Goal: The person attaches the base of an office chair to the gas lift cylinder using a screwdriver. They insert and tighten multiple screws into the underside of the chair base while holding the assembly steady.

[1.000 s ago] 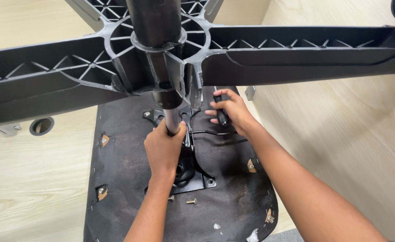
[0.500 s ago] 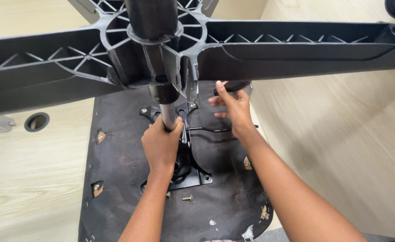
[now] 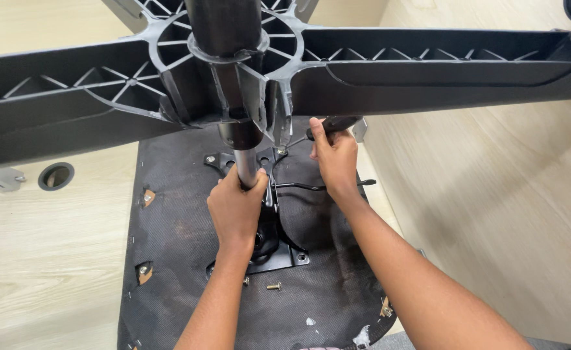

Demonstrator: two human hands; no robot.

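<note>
Chair base (image 3: 428,71) hides screwdriver (image 3: 334,124) tip

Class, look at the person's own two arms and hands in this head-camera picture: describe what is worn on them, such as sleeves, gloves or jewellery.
Both arms are bare as far as the picture shows: no sleeves reach the forearms. The left hand and the right hand wear no gloves. No watch, bracelet or ring shows on either wrist or on the visible fingers. No marks or bandages can be made out.

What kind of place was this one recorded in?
Probably an office or a room at home, used here for chair repair. The floor is pale wood-look laminate, an upturned office chair seat lies on it with its star base up, and a loose screw lies on the seat.
</note>
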